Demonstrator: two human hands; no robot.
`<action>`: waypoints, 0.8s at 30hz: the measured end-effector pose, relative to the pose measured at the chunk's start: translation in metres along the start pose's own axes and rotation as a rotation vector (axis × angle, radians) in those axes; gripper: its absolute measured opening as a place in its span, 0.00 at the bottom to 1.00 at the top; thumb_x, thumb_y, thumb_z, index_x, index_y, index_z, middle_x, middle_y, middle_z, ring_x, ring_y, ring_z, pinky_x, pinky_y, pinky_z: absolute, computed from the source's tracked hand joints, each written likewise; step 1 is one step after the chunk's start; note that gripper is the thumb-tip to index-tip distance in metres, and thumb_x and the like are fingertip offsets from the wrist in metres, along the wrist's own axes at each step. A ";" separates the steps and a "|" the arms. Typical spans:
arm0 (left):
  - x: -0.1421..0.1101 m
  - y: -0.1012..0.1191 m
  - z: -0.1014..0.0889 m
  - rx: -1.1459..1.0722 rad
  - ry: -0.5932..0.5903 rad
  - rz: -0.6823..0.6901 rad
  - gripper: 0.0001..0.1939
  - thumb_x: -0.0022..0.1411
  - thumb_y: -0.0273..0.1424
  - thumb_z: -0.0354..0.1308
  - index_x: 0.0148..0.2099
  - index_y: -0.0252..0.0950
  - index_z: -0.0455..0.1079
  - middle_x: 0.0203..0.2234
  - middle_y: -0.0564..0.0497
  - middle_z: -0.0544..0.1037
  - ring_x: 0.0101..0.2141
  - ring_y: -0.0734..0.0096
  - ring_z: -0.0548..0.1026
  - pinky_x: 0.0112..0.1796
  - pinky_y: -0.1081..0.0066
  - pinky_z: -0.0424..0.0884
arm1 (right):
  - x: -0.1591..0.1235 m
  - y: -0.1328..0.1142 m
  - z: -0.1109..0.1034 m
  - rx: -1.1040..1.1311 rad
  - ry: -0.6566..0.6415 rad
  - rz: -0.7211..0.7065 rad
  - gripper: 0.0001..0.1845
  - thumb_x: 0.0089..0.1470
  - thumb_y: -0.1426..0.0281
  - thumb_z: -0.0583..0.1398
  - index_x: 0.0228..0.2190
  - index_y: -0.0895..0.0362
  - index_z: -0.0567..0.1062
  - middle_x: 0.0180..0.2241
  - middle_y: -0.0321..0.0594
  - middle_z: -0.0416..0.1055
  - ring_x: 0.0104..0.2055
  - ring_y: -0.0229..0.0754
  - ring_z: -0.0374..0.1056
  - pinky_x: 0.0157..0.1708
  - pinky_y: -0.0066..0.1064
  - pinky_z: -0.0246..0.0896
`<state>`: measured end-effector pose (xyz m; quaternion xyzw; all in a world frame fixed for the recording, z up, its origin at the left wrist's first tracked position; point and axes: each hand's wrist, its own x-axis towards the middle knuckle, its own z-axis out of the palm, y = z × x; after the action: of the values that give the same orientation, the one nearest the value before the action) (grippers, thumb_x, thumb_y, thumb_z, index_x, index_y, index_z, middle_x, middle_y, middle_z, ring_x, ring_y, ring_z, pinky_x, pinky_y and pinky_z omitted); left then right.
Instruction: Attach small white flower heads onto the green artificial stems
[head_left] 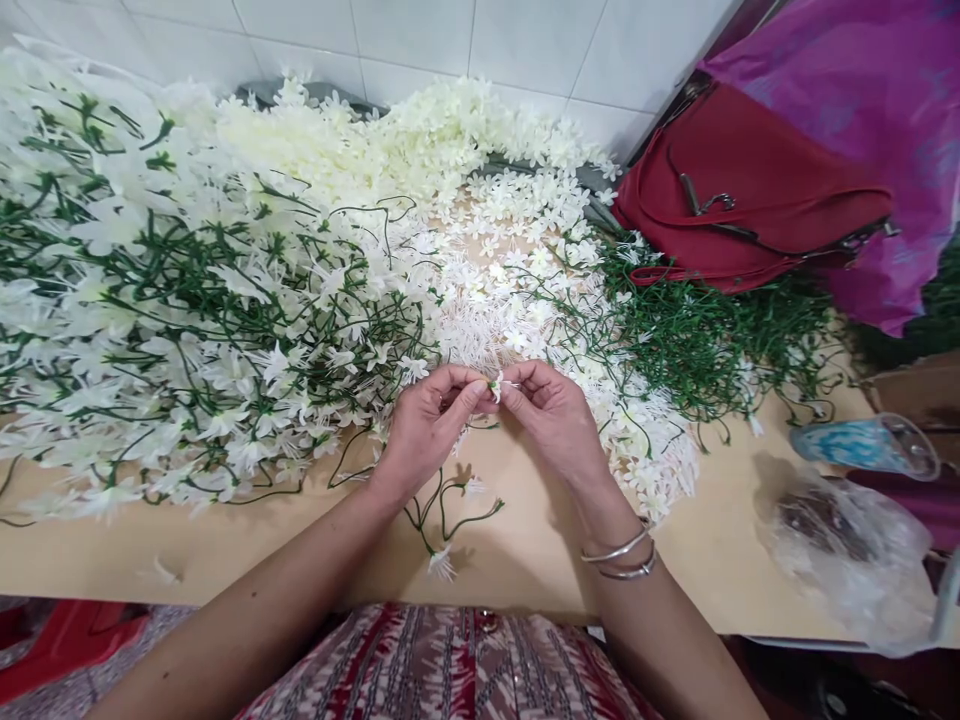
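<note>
Between my two hands, over the middle of the table, is a small white artificial flower [497,386]. My left hand [436,412] pinches it at its green base, with a green stem hanging below. The thumb and forefinger of my right hand [553,410] close on the white petal side. Beneath my hands, a branched green stem [435,520] with white stamens at its tips lies on the table. Just beyond my fingers spreads a heap of loose white blossoms and stamens [480,320].
Finished-looking white flower sprays [225,330] pile up on the left. Cream blossoms [420,140] lie along the tiled wall. At the right are green stems [697,330], a red handbag [750,190], a plastic cup [862,445] and a clear plastic bag [855,560]. A red stool [67,645] stands below left.
</note>
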<state>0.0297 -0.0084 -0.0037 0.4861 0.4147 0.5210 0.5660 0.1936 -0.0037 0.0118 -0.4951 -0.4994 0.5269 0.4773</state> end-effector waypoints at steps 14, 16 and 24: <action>0.005 0.013 -0.004 -0.103 0.112 0.194 0.09 0.71 0.36 0.62 0.49 0.38 0.75 0.35 0.52 0.82 0.35 0.72 0.84 0.43 0.71 0.81 | -0.004 -0.012 -0.010 -0.269 0.115 -0.273 0.02 0.60 0.70 0.65 0.37 0.52 0.77 0.37 0.37 0.75 0.40 0.42 0.71 0.44 0.37 0.66; 0.007 0.014 -0.007 -0.128 0.140 0.224 0.10 0.72 0.35 0.62 0.53 0.41 0.73 0.38 0.52 0.81 0.38 0.73 0.84 0.45 0.71 0.81 | -0.005 -0.011 -0.008 -0.440 0.056 -0.327 0.03 0.62 0.71 0.64 0.34 0.53 0.77 0.35 0.37 0.74 0.39 0.43 0.70 0.42 0.37 0.65; 0.005 0.019 0.001 -0.119 0.065 0.193 0.13 0.71 0.37 0.63 0.54 0.45 0.66 0.49 0.50 0.74 0.44 0.69 0.83 0.52 0.64 0.81 | -0.004 -0.002 -0.001 -0.830 0.035 -0.354 0.06 0.62 0.76 0.61 0.33 0.54 0.76 0.35 0.42 0.73 0.38 0.48 0.67 0.41 0.41 0.62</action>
<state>0.0280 -0.0044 0.0158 0.4722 0.3525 0.6123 0.5272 0.1946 -0.0078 0.0137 -0.5603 -0.7374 0.1839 0.3294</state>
